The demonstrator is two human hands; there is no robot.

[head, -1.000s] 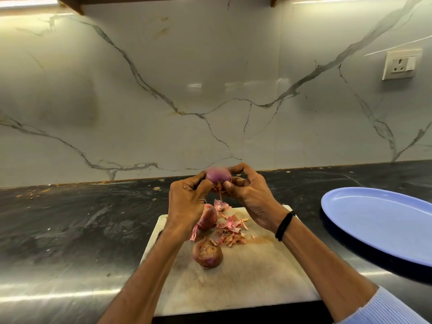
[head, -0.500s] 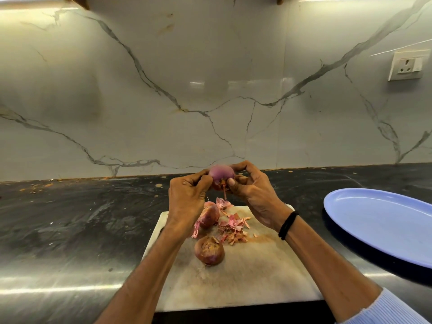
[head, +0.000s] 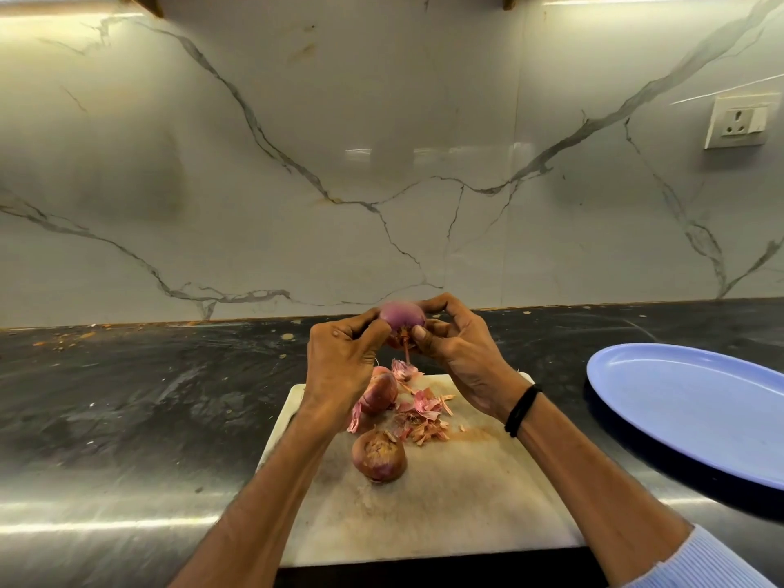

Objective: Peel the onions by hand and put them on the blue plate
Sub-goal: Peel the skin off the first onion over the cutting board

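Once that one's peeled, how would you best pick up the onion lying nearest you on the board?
Probably from above, gripping round its wide middle: the onion sits apart on the board, rough end up, sides free, peels just behind.

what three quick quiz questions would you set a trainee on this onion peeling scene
1. True or false: the blue plate already holds an onion.
2. How many onions lie on the cutting board? A one, B two, C four.
3. Fill in: the left hand and right hand both grip a single ____.
Key: 1 false. 2 B: the near onion and the far onion. 3 onion: the held onion is above the board.
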